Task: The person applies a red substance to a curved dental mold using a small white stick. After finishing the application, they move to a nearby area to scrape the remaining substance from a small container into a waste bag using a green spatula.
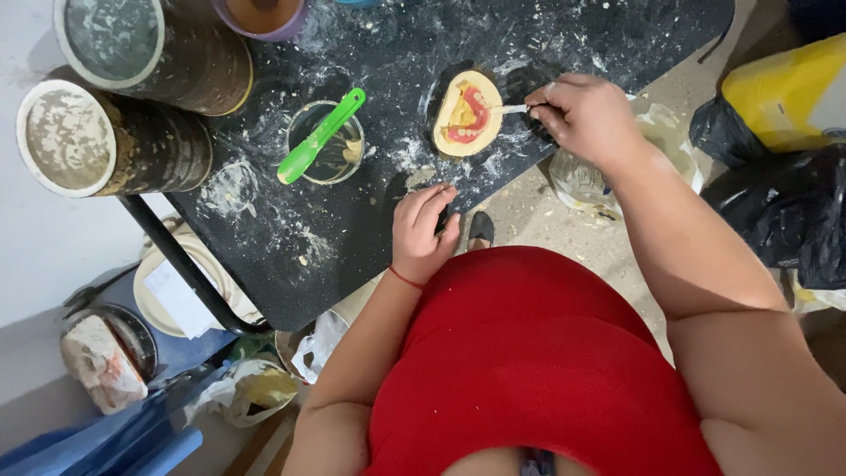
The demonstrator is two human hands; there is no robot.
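Looking down from the head camera, a dark desk (291, 256) dusted with white powder is seen. The right hand (586, 115) is closed in a narrow grip, and a small white tool (511, 109) is pinched between its fingertips. The tip of the tool is laid against the cream plaster mould (449, 132), which is set flat on the desk just beside that hand. A red, curved gum shape (471, 119) is bedded in the top of the mould.

The left hand (423, 231) is rested on the desk near its edge, below the mould and apart from it. Nothing is held in it; its fingers are curled loosely and pressed on the dark top.

To the left of the mould, a small clear cup (339, 154) is placed on the desk. A little pale paste is seen at its bottom, and a green spatula (319, 137) is laid slanting across its rim.

Further left, two big round tins are lying with their ends turned to the camera. The upper tin (176, 62) and the lower tin (159, 150) are both smeared with dried white stuff. What is inside them cannot be told.

A purple cup (264, 22) is cut off by the top edge.
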